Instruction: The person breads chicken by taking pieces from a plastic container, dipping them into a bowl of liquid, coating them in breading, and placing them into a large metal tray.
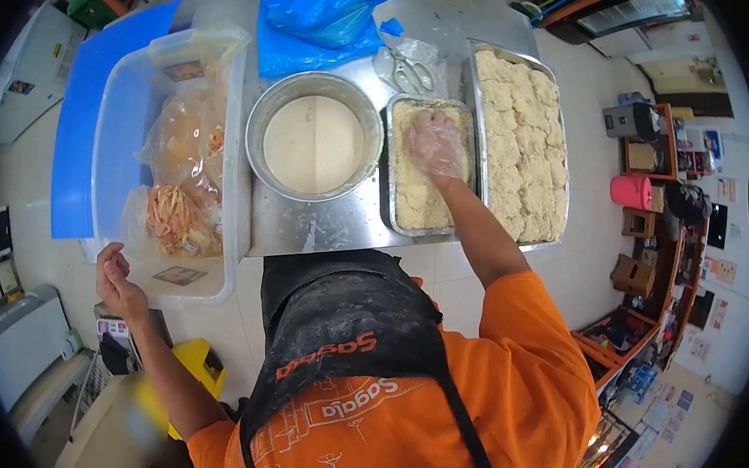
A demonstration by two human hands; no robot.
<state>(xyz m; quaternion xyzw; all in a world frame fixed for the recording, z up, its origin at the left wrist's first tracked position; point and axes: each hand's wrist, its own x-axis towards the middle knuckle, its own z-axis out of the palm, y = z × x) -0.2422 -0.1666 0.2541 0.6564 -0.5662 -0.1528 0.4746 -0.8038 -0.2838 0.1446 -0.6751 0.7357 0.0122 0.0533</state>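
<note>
My right hand [435, 144], in a clear plastic glove, presses down into pale breadcrumbs [422, 205] in a narrow metal tray [391, 177]. Its fingers look flat on the crumbs; what lies beneath is hidden. My left hand [120, 284] is bare, its fingers loosely curled with nothing visible in them. It is by the near left corner of a clear plastic tub [234, 157], which holds bags of raw chicken-like strips [176, 216]. Between tub and tray stands a round metal pan [252, 126] of cream-coloured batter [313, 148].
A larger metal tray [484, 227] of crumb-coated pieces [523, 143] stands at the right edge of the steel table [306, 230]. Behind are a blue plastic bag [323, 18] and scissors [412, 73] on clear plastic. A blue board [82, 149] is left of the tub.
</note>
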